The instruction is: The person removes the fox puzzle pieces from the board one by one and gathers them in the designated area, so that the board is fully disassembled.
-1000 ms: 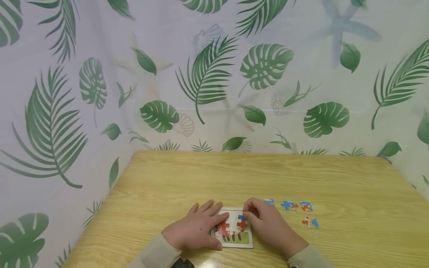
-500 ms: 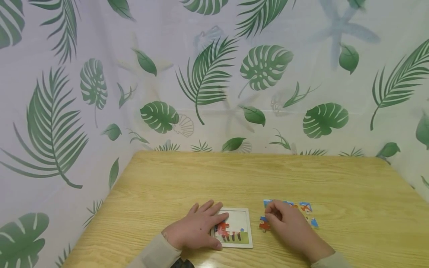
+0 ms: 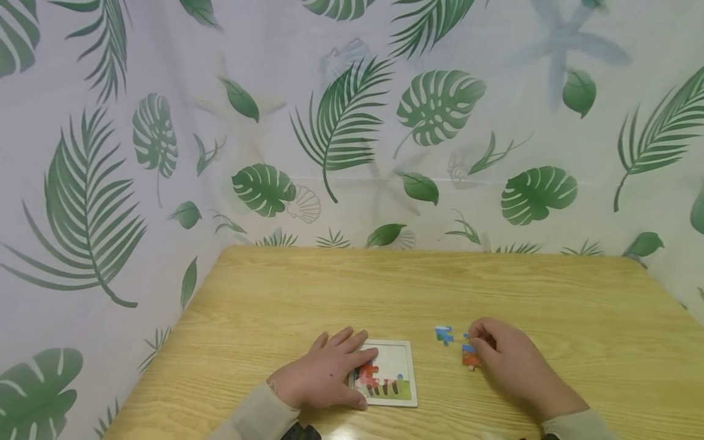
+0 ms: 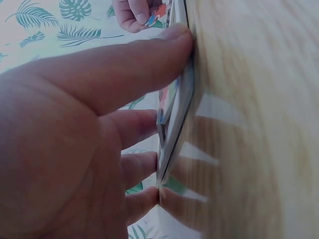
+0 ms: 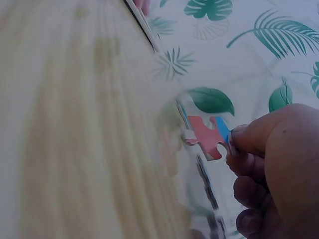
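Note:
My left hand point(image 3: 324, 373) lies spread over the left side of a small white-framed jigsaw tray point(image 3: 414, 373), its thumb at the near edge. Assembled pieces along the tray's bottom and left show red shapes and dark stripes on green; the upper right shows bare white backing. To the right of the tray, my right hand point(image 3: 511, 360) pinches a red and blue jigsaw piece point(image 5: 204, 137) by its blue end between thumb and forefinger. The piece is held low, close over the table, in the right wrist view. Other loose pieces are hidden behind this hand in the head view.
A blue and white jigsaw piece point(image 3: 443, 333) lies on the wooden table point(image 3: 308, 293) between the tray and my right hand. More loose pieces point(image 5: 207, 181) show edge-on near the right fingers. A leaf-print curtain point(image 3: 352, 122) hangs behind the table and along its left side.
My right hand has lifted the red and blue jigsaw piece away from the tray and carried it right, over the loose pieces. My left hand has stayed on the tray.

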{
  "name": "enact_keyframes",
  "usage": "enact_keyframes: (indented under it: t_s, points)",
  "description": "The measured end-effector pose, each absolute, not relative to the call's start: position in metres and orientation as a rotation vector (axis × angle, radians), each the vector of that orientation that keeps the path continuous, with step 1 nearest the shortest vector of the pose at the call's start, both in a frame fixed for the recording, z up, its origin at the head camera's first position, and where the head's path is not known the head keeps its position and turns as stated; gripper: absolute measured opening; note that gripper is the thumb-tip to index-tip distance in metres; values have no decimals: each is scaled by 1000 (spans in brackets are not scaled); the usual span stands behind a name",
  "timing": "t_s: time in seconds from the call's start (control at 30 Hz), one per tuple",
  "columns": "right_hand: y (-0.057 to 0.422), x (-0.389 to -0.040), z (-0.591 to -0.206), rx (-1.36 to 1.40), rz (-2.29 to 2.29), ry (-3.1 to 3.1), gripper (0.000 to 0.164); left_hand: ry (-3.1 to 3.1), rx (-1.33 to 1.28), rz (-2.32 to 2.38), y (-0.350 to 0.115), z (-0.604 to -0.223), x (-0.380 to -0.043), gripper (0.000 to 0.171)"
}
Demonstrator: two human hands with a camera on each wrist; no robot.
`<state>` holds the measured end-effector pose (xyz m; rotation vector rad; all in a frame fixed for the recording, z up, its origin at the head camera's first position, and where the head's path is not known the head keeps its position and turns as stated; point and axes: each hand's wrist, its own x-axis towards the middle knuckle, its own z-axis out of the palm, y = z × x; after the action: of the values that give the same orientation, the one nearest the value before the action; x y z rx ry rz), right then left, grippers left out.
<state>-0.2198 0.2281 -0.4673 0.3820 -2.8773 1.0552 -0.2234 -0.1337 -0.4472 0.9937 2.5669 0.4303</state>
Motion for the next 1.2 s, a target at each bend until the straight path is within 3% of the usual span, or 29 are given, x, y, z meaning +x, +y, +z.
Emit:
enact_keyframes:
  t_s: [0.57, 1.2]
  points:
    - [239, -230, -462, 481, 758, -3059, 20, 2576, 992, 423, -131, -448, -223, 83]
    - [232, -230, -467, 427, 630, -3051, 13, 2570, 970, 435, -129, -446, -222, 82]
